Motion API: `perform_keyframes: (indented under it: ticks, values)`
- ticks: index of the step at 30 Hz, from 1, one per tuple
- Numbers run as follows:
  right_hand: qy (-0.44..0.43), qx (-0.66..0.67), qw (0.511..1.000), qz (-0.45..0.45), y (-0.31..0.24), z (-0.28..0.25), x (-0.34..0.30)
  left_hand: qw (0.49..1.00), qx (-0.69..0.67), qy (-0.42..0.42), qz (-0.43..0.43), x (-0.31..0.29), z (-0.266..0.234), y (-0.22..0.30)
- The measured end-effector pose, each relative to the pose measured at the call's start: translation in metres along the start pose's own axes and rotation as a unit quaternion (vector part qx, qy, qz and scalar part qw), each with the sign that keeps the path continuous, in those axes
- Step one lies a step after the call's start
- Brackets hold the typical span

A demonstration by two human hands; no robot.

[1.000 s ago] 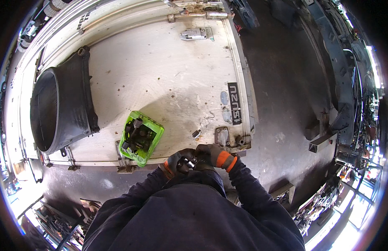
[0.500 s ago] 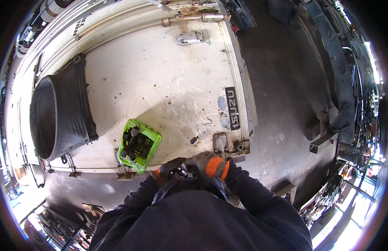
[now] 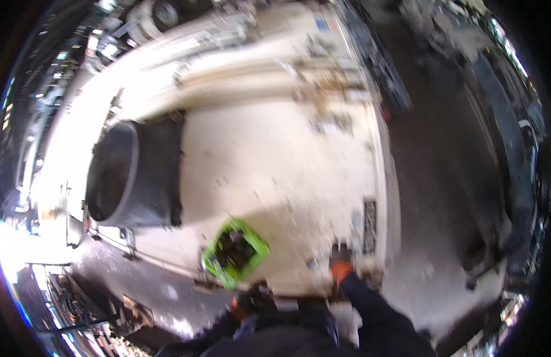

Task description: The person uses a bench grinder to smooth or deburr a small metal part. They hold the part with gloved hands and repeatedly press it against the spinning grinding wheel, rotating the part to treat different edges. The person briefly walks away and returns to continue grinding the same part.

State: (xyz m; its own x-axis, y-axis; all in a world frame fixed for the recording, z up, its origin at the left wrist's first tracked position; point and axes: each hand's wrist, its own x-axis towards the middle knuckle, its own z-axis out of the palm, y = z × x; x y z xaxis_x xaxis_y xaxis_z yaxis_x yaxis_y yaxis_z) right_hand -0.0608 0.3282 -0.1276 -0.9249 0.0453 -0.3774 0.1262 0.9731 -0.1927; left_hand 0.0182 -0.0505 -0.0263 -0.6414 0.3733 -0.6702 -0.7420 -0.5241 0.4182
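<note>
My right hand (image 3: 341,257), in a grey glove with an orange cuff, is stretched out over the white ribbed panel (image 3: 269,178), its fingers apart and nothing visible in them. Just left of it lies a small metal piece (image 3: 312,263), too blurred to name. My left hand (image 3: 256,297), gloved too, stays low by the panel's near edge and close to my body. It looks closed around a dark part that blur keeps me from making out. Farther left on the panel sits a bright green tray (image 3: 258,243) filled with dark metal parts (image 3: 232,249).
A large black hollow plastic duct (image 3: 153,172) rests on the panel's left side. Rusty bars and fittings (image 3: 332,89) run along its far end. Grey floor (image 3: 430,178) lies to the right, with dark metal parts (image 3: 495,119) along the wall.
My right hand has left the left hand and reached forward and right over the panel. The left hand stays near the edge. The whole view has shifted and blurred.
</note>
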Motion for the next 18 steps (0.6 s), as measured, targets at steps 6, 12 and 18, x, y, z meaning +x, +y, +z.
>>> perform_keyframes:
  ticks: [6,12,18]
  values:
    - [-0.111,-0.027,0.993,0.025,-0.063,0.112,-0.005,0.995,-0.024,0.035,-0.088,-0.024,-0.001,0.073]
    - [0.074,0.033,0.995,0.056,-0.049,0.209,0.019,0.993,0.034,0.059,-0.099,-0.081,-0.039,0.104]
    - [-0.065,0.190,0.973,0.110,-0.085,0.126,-0.016,0.995,-0.008,0.073,-0.072,-0.137,-0.091,0.108]
